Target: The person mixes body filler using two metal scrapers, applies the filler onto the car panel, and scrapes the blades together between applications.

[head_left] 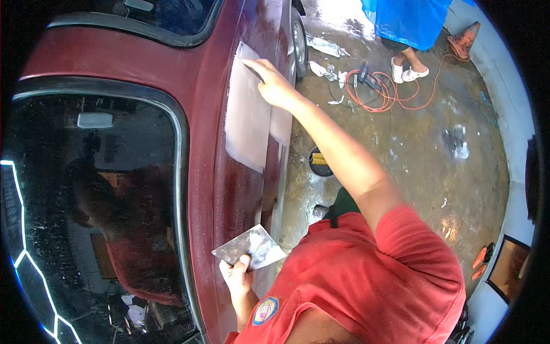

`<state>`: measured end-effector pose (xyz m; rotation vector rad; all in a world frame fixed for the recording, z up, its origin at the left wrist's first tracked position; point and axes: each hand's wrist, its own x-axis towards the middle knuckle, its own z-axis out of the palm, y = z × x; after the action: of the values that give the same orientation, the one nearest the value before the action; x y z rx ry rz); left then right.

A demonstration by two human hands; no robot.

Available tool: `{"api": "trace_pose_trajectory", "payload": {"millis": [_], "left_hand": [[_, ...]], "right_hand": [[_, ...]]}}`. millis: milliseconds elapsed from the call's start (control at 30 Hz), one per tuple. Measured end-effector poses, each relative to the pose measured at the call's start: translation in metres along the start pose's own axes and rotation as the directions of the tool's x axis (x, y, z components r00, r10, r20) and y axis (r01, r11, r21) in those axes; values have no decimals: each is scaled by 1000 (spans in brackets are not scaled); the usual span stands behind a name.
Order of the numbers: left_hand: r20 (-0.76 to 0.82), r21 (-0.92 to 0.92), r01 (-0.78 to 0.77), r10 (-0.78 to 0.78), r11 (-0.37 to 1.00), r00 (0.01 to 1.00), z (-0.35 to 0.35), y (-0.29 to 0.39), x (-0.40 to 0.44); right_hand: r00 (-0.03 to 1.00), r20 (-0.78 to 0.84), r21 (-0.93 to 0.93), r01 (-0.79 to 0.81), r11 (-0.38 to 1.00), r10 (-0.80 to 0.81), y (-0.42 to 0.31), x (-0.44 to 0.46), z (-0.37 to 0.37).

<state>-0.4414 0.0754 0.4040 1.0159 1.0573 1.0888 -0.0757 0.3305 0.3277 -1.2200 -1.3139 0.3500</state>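
Strokes on the pale patch should be light. My left hand grips a plate; my right hand, I can't tell.

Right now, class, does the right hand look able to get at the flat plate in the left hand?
Probably yes: the right hand is at the pale patch on the car, but nothing visible stands between it and the plate, which the left hand holds by its near edge.

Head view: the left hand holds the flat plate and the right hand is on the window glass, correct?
Not quite: the head view shows the right hand at the pale patch on the red bodywork, not the window glass. The left hand does hold the flat plate.
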Motion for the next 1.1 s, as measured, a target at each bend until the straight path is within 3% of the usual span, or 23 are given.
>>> {"api": "trace_pose_trajectory", "payload": {"millis": [167,367,500,600,667,700,767,800,867,1100], "left_hand": [[2,13,13,-13,1000,1000,-14,-2,2],[24,-10,-13,14,1000,1000,-10,-4,0],[22,5,25,-25,1000,999,-10,-8,-2],[43,10,-3,3,1000,999,0,-3,0],[27,19,-20,19,1000,999,6,-2,-1],[18,27,-28,27,999,999,8,-1,-2],[-22,17,-45,45,999,999,14,-1,-6],[-39,14,-52,53,999,998,16,0,-6],[-49,7,-39,39,999,998,19,-1,-7],[-53,4,-55,55,998,997,26,2,-7]], "right_hand": [[1000,25,67,-1,998,0,-29,-50,25],[998,-57,-29,-23,999,22,-80,-128,67],[998,62,-47,28,998,-25,-99,-166,65],[986,168,69,-36,997,24,-76,-145,43],[998,-6,143,-56,988,57,-50,-103,25],[990,-4,99,-141,985,142,-42,-77,11],[998,-57,-23,14,1000,-15,-11,-31,-4],[996,-8,10,-92,996,92,-5,-13,-8],[992,-32,4,-123,992,123,14,13,-8],[994,53,-18,-92,996,93,11,36,-20]]}}
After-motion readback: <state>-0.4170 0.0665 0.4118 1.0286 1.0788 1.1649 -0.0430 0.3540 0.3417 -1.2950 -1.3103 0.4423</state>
